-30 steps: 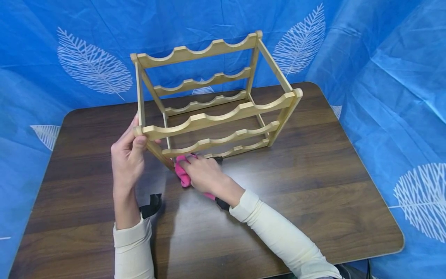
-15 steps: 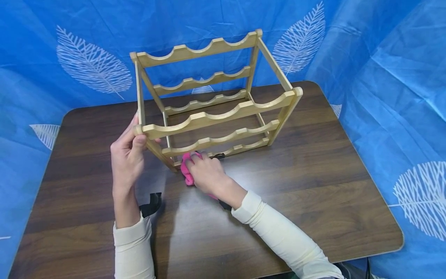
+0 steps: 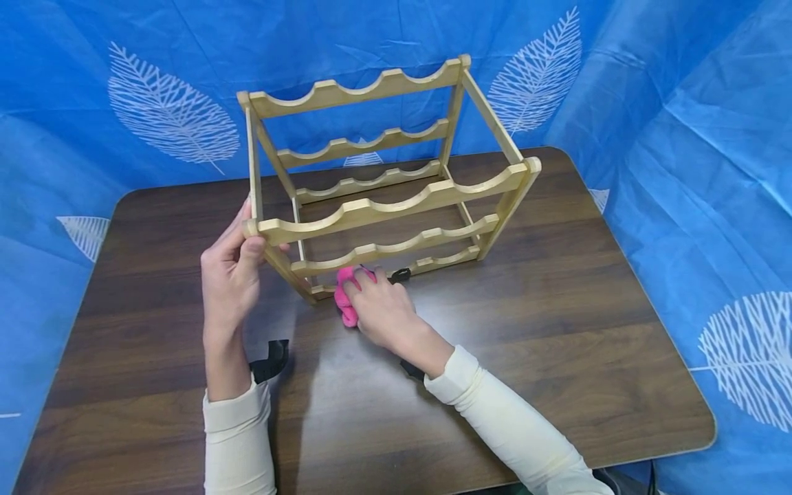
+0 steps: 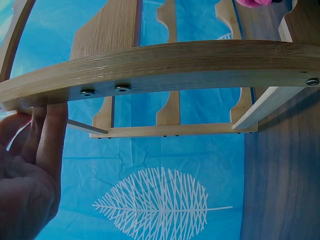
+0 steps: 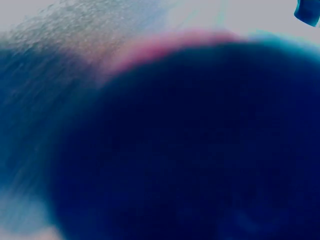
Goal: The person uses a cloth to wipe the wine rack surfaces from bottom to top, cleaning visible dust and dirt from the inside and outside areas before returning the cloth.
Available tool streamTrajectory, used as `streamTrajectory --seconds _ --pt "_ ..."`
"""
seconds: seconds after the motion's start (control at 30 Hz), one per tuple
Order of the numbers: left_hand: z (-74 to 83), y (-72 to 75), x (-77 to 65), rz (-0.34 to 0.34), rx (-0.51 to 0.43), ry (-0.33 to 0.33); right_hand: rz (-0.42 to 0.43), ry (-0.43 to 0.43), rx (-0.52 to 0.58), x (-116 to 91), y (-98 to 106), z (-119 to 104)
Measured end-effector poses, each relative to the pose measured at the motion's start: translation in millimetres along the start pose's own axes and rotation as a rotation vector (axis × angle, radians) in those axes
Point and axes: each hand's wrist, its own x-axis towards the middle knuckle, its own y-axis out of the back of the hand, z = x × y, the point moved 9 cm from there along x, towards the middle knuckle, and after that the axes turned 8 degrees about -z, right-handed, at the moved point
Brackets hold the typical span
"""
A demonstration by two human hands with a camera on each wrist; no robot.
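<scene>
A light wooden wine rack (image 3: 365,206) with scalloped rails stands on the brown table, filling the middle of the head view. My left hand (image 3: 232,282) grips its near left upper corner, thumb in front and fingers behind the post. In the left wrist view the fingers of that hand (image 4: 35,150) press against the underside of a wooden post (image 4: 165,67) with screw heads. My right hand (image 3: 383,306) holds a bunched pink cloth (image 3: 348,295) against the lowest front rail (image 3: 445,260), near its left part. The right wrist view is dark and blurred.
The brown wood-grain table (image 3: 557,357) has rounded corners. A blue curtain with white leaf prints (image 3: 371,34) hangs behind and to the right. Black straps (image 3: 270,361) are at both wrists.
My right hand has slid rightward along the lowest front rail with the pink cloth. The left hand keeps its grip on the corner, and the wine rack stays in place.
</scene>
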Motion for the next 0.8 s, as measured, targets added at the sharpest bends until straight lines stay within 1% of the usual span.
streamTrajectory --seconds 0.27,0.47,0.63,0.7,0.8 --pt "-1.1 0.4 -0.1 -0.002 -0.008 -0.014 0.032 -0.007 -0.006 -8.8 5.3 3.8" --pt "-1.8 -0.6 -0.2 -0.002 -0.034 0.006 0.039 -0.041 -0.017 -13.6 7.6 9.6" --pt "-0.9 -0.2 -0.8 -0.003 0.002 0.010 0.083 -0.074 -0.047 -17.2 10.1 18.6" --pt "-1.2 -0.4 -1.0 -0.011 0.006 0.009 0.082 -0.090 -0.054 -18.5 8.4 23.5" --pt "-2.0 -0.1 -1.0 -0.014 -0.013 0.012 0.058 -0.101 -0.051 -20.2 4.2 29.4"
